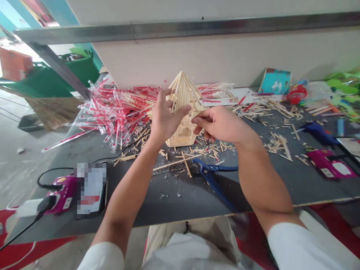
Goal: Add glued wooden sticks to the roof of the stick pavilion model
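A small house model built of pale wooden sticks [182,139] stands on the dark table, with a pointed stick roof and a flat, many-sided base. My left hand [168,116] holds the roof from the left, thumb across its front and fingers around its side. At the roof's lower right edge, my right hand [209,122] pinches a pale wooden stick between thumb and forefinger; its far end merges with the roof, so I cannot tell whether it is attached. Blue-handled cutters [209,174] lie in front of the model, near loose sticks [185,164].
Red-and-clear plastic wrappers [118,108] are heaped at the left. Stick offcuts [222,148] litter the middle and right. A phone [91,191] and a purple power strip [63,193] lie front left; another purple power strip [332,164] sits right. A metal rail [180,30] crosses behind.
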Demonstrator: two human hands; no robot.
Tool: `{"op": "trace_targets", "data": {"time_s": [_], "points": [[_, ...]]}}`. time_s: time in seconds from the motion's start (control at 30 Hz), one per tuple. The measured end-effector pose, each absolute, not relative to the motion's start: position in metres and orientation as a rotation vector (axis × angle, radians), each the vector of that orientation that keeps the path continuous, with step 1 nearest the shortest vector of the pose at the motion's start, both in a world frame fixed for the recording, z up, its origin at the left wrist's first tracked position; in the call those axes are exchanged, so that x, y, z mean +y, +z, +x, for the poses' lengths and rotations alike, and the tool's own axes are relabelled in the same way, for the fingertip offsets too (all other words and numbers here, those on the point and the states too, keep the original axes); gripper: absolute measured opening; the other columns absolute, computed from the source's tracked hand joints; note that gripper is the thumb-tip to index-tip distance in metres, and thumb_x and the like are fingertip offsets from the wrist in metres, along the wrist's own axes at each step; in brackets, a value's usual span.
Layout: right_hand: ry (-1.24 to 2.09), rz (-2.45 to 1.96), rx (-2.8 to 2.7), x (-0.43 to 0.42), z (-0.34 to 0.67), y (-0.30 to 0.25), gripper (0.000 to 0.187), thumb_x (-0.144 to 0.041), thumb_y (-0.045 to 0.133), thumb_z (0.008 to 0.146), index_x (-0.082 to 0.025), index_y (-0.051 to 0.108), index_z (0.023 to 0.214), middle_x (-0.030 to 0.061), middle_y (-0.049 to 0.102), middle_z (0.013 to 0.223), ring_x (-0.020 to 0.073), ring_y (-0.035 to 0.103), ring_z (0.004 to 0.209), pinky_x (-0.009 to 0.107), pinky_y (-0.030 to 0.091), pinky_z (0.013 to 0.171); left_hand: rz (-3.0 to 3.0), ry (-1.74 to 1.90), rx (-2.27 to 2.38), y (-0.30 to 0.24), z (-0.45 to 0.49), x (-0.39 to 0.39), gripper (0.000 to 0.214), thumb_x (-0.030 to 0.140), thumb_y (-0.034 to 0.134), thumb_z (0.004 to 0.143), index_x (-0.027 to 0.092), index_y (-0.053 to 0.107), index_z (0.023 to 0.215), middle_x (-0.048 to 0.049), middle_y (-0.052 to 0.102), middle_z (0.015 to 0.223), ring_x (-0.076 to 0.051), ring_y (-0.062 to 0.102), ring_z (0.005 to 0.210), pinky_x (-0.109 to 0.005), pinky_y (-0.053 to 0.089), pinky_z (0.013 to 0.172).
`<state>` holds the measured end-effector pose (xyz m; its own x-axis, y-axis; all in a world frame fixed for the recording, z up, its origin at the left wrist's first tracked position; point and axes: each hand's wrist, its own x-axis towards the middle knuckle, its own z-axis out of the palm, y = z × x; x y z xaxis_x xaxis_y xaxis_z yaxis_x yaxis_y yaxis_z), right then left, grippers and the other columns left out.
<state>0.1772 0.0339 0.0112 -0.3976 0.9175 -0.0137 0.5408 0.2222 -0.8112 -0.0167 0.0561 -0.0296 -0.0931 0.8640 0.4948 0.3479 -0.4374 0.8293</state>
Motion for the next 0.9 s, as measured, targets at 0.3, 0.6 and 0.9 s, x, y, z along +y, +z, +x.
{"op": "trace_targets", "data": {"time_s": [0.3, 0.6, 0.9], "points": [[1.835, -1.081, -1.024, 0.026, 0.155, -0.008, 0.027, -0.037, 0.078, 0.088, -0.013, 0.069, 0.097, 0.0026, 0.072, 0.078, 0.0000, 0.046, 0.041, 0.012, 0.033, 0.030, 1.750, 1.553, 1.263, -0.036, -0.019, 0.061, 0.060, 0.026, 0.083, 0.082, 0.026, 0.049, 0.131, -0.0020, 0.071, 0.093, -0.025, 0.076, 0.091, -0.045, 0.063, 0.085], [1.896, -0.839, -0.682, 0.026, 0.137, 0.000, 0.013, -0.016, 0.071, 0.093, -0.013, 0.060, 0.086, -0.0056, 0.053, 0.071, -0.0018, 0.048, 0.053, 0.003, 0.037, 0.042, 1.751, 1.545, 1.344, -0.030, -0.018, 0.057, 0.059, 0.026, 0.083, 0.078, 0.023, 0.052, 0.128, -0.0019, 0.070, 0.087, -0.024, 0.073, 0.083, -0.044, 0.061, 0.079], [1.826, -0.895, -0.658, 0.027, 0.128, -0.005, 0.020, -0.011, 0.053, 0.104, -0.014, 0.057, 0.084, -0.0049, 0.055, 0.071, -0.0031, 0.048, 0.052, 0.002, 0.041, 0.045, 1.838, 1.555, 1.392, -0.034, -0.018, 0.061, 0.059, 0.026, 0.083, 0.079, 0.023, 0.051, 0.128, 0.0018, 0.068, 0.081, -0.022, 0.072, 0.080, -0.043, 0.059, 0.082]]}}
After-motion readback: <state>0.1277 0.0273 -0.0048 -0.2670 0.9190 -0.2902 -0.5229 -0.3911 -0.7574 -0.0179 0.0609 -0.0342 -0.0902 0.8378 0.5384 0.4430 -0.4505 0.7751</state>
